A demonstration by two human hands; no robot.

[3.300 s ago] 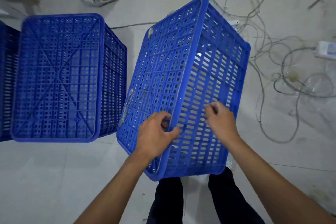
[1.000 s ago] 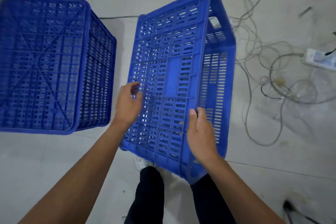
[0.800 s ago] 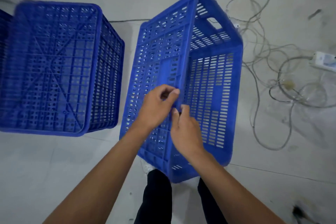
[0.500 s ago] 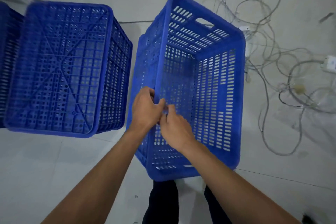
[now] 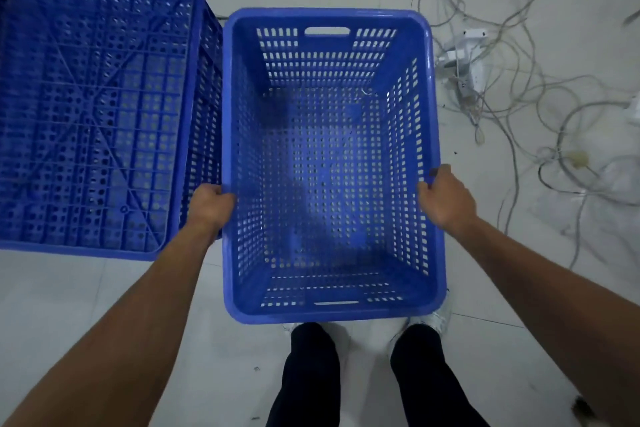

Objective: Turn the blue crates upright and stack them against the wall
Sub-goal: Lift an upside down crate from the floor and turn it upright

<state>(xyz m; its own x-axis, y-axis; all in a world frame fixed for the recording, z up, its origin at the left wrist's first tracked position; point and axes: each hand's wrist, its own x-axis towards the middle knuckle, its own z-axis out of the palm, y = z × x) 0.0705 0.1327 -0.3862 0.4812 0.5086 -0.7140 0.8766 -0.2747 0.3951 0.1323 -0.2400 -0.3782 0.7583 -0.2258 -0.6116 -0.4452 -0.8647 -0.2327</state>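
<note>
Crate (image 5: 329,15) upright just ahead of your feet, left hand (image 5: 211,206) and right hand (image 5: 445,199) with fingers clamped over its long rims; flip looks done, so next lift and carry it wallward, second crate (image 5: 97,107) beside it bottom-up

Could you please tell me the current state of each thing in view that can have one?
held blue crate, upright, open side up, empty.
second blue crate, upside down on the floor, base facing up.
left grip, curled over the held crate's left rim.
right grip, curled over its right rim.
cables, loose and tangled on the floor.
power strip, lying among the cables.
</note>
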